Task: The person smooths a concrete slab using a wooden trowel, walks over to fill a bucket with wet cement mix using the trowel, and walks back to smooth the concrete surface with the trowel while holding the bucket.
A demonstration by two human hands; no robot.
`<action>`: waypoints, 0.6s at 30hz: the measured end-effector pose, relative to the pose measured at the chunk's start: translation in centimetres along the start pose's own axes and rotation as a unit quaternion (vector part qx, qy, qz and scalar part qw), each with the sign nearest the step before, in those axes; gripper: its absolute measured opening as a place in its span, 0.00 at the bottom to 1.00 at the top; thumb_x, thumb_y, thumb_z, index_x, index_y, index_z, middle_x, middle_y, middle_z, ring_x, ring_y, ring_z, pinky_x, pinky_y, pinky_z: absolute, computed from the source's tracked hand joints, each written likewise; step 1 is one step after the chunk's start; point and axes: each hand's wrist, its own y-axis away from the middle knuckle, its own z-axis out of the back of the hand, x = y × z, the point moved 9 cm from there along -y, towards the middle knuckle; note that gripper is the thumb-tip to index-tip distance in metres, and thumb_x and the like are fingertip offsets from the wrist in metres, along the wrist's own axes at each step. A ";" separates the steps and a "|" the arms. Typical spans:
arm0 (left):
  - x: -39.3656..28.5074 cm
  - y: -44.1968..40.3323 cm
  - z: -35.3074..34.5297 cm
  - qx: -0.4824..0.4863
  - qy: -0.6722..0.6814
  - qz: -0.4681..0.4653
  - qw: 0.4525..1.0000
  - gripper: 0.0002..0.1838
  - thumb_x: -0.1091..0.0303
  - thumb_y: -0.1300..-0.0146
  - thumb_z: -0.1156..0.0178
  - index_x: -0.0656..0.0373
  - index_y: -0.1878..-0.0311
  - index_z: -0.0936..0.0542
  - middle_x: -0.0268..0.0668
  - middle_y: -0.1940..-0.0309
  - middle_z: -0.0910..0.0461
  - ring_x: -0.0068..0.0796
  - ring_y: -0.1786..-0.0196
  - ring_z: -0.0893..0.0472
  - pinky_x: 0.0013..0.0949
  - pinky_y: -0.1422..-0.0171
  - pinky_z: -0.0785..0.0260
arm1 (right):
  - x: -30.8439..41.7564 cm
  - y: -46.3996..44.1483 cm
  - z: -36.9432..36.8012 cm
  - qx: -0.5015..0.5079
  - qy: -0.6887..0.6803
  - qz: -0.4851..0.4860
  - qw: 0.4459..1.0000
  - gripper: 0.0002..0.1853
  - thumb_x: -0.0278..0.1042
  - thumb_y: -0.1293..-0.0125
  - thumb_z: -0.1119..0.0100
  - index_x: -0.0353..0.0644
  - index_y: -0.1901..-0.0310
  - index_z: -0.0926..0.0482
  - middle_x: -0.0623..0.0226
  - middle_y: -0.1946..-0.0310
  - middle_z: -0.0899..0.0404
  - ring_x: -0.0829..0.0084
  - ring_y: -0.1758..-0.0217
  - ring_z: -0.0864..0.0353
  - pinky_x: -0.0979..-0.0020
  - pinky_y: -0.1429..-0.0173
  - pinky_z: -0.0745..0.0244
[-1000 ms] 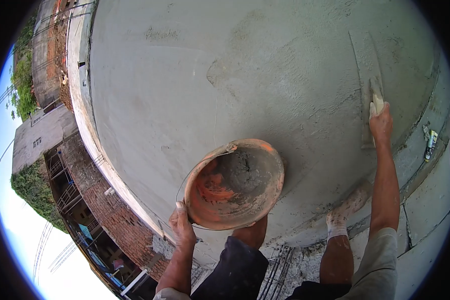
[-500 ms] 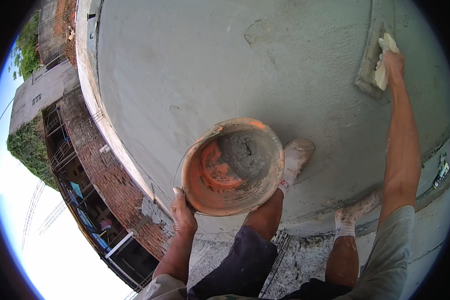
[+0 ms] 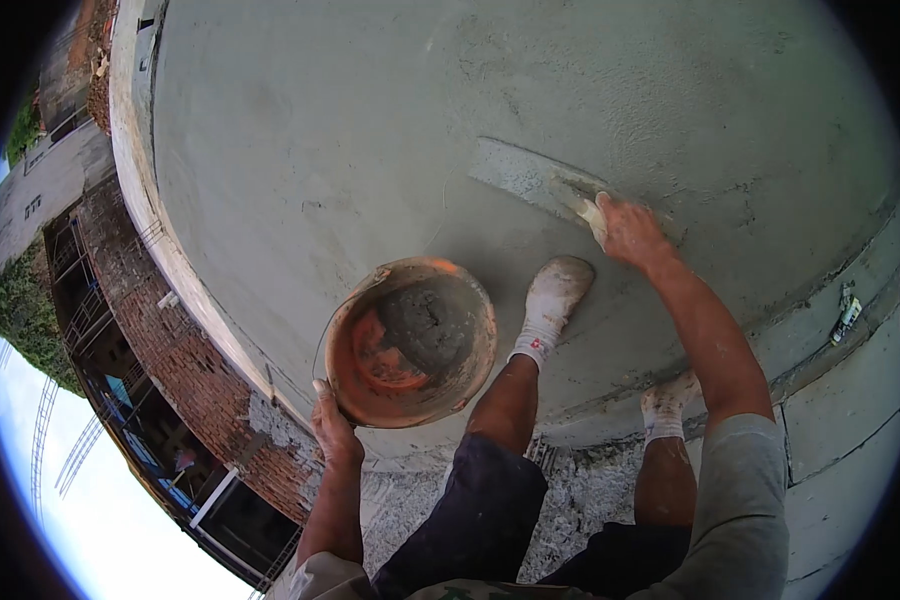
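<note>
My left hand (image 3: 332, 425) grips the rim of an orange bucket (image 3: 473, 345) smeared with dried cement, tilted so that its mouth faces me. Wet grey mortar (image 3: 428, 325) lies inside, over part of the bottom. My right hand (image 3: 632, 230) is closed around the handle of a long flat plastering trowel (image 3: 530, 178). The trowel's blade rests against the smooth grey cement surface (image 3: 310, 130), up and to the right of the bucket. The fingertips of my left hand are partly hidden behind the rim.
My sock-covered foot (image 3: 558, 290) stands on the cement beside the bucket; the other foot (image 3: 665, 405) is farther right. Rough rubble (image 3: 595, 500) lies between my legs. A small crumpled packet (image 3: 847, 315) sits on the ledge at right. A pale edge (image 3: 185, 250) borders brickwork (image 3: 190, 360) at left.
My right hand has swept the trowel from the upper right toward the middle, turning its blade nearly crosswise. The bucket in my left hand appears slightly lower and farther left; the whole view has shifted.
</note>
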 end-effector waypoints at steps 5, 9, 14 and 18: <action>-2.7 1.6 -0.5 0.007 0.028 0.026 0.999 0.35 0.40 0.28 0.57 0.67 0.40 0.28 0.44 0.51 0.22 0.33 0.50 0.21 0.36 0.44 0.28 | -4.3 9.2 -1.2 0.043 0.038 -0.019 0.998 0.19 0.36 0.40 0.40 0.46 0.49 0.31 0.53 0.61 0.18 0.50 0.53 0.19 0.50 0.47 0.27; -5.1 3.1 0.4 0.020 0.044 -0.016 0.999 0.31 0.40 0.28 0.56 0.64 0.55 0.23 0.37 0.62 0.22 0.24 0.61 0.23 0.29 0.60 0.28 | -5.4 18.8 2.5 0.000 -0.043 -0.108 0.993 0.21 0.40 0.43 0.37 0.45 0.49 0.31 0.51 0.62 0.18 0.49 0.52 0.20 0.50 0.47 0.27; -11.3 7.7 -2.6 0.127 0.097 -0.103 0.982 0.29 0.43 0.28 0.55 0.65 0.53 0.23 0.38 0.61 0.22 0.25 0.63 0.23 0.30 0.63 0.27 | -8.3 32.4 8.0 -0.226 -0.153 -0.315 0.909 0.23 0.46 0.44 0.35 0.41 0.51 0.28 0.45 0.63 0.19 0.43 0.56 0.20 0.50 0.49 0.27; -15.3 12.3 -2.5 0.181 0.133 -0.142 0.964 0.28 0.46 0.27 0.54 0.66 0.52 0.23 0.39 0.61 0.22 0.26 0.63 0.22 0.31 0.64 0.25 | -6.8 45.3 11.5 -0.311 -0.243 -0.385 0.835 0.26 0.48 0.44 0.34 0.38 0.51 0.26 0.44 0.64 0.19 0.44 0.55 0.20 0.53 0.50 0.26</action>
